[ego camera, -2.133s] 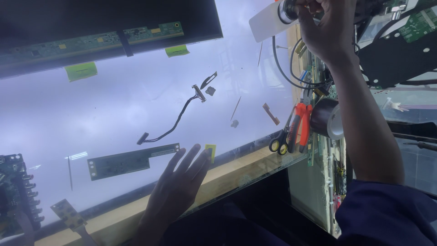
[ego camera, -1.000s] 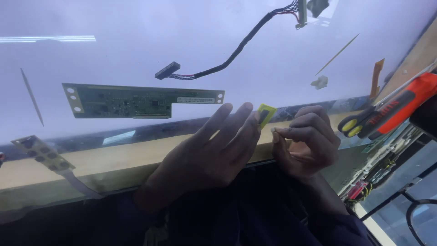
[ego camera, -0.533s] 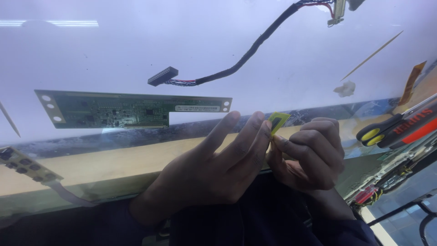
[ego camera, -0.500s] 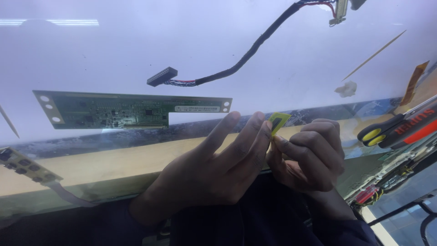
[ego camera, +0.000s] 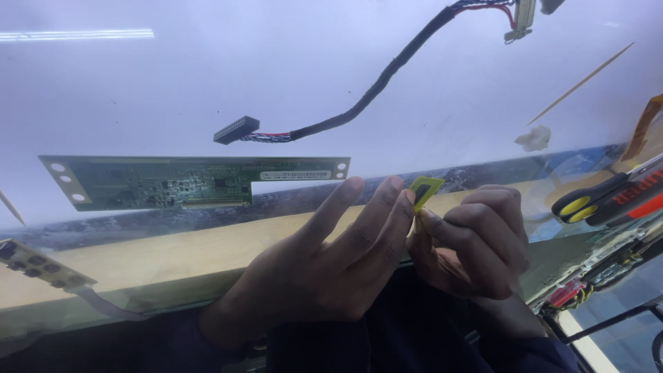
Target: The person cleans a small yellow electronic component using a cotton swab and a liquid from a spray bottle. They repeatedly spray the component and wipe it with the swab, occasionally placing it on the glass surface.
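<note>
A small yellow-green tab [ego camera: 425, 190] with a dark mark sticks up between my two hands at the near edge of a lit white panel [ego camera: 207, 76]. My left hand [ego camera: 324, 269] reaches in with its fingers stretched out, and the fingertips press on the tab's left side. My right hand [ego camera: 476, 242] is curled into a loose fist, its thumb pinching the tab from the right. A long green circuit board [ego camera: 186, 181] lies on the panel just beyond my left hand.
A black cable with a flat connector [ego camera: 236, 130] runs up to the right across the panel. Scissors with yellow-and-black handles [ego camera: 587, 204], a red tool [ego camera: 642, 197], a thin wooden stick [ego camera: 580, 84], a white crumb [ego camera: 533, 138] and a small button board [ego camera: 38, 262] lie around.
My right hand came down from above to the panel's near edge. The tab, flat on the edge a second ago, now stands lifted between my fingers. The view has moved closer.
</note>
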